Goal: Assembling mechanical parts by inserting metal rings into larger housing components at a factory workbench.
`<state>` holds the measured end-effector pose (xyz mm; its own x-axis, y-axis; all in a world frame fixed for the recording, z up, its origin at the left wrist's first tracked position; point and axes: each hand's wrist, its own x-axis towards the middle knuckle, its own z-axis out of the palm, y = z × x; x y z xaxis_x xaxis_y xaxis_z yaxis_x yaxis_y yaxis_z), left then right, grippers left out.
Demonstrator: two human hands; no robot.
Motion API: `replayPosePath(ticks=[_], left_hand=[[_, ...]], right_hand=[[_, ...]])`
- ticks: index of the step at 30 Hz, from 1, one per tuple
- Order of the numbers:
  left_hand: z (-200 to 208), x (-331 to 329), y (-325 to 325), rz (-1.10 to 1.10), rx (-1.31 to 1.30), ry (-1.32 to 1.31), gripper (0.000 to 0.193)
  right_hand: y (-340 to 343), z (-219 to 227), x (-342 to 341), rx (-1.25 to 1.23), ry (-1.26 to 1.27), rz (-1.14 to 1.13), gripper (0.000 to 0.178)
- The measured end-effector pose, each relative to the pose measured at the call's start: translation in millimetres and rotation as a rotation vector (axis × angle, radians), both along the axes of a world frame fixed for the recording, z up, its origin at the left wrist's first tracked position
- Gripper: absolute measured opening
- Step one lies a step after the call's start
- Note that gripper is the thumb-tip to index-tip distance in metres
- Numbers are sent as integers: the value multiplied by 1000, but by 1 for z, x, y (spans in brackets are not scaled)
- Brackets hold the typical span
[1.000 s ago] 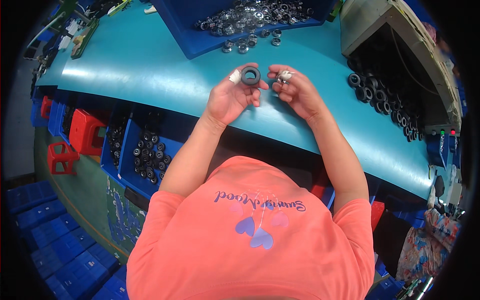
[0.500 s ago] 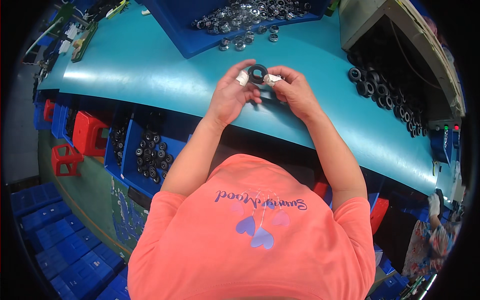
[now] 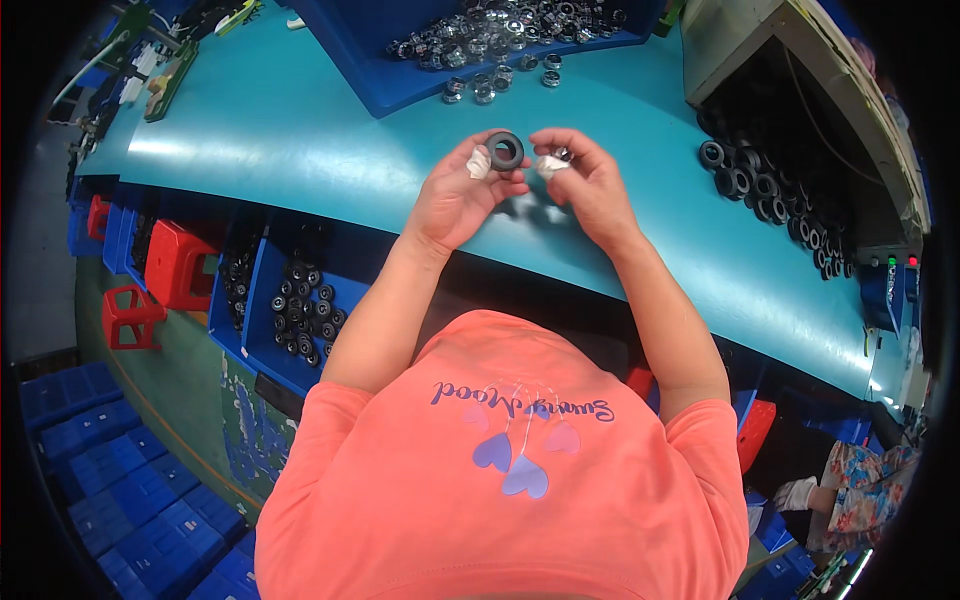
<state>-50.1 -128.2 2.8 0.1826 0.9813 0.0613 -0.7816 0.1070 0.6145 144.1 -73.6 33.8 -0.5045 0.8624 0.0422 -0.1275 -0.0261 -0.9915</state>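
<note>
A black rubber ring (image 3: 504, 151), like a small tyre, stands on edge in the grip of my left hand (image 3: 453, 197), its round opening facing me. White wrapping covers the left thumb. Just to the right, apart from the ring, my right hand (image 3: 591, 190) pinches a small shiny wheel hub (image 3: 563, 154) between thumb and fingers. White wrapping on that thumb partly hides the hub. Both hands hover over the near part of the teal table (image 3: 330, 130).
Beyond my hands, a blue bin (image 3: 372, 90) holds many shiny hubs, several lying by its edge. Black rings (image 3: 765, 185) are heaped at the right by a pale machine housing (image 3: 735, 40). Below left, a blue crate (image 3: 262, 335) contains black wheels. A co-worker's gloved hand (image 3: 795, 493) shows at lower right.
My hands have drawn apart: the ring moved slightly left with the left hand, and the hub now shows in the right. The co-worker's gloved hand moved down and left.
</note>
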Motion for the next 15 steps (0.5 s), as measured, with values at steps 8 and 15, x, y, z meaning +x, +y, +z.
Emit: replayPosePath(ticks=[8,15], left_hand=[[-3,-3,0,-54,15,-90,53],[-4,-4,0,-60,17,-76,54]], right_hand=[[7,1,5,-177,88,-39,43],[9,0,5,-206,104,-58,38]])
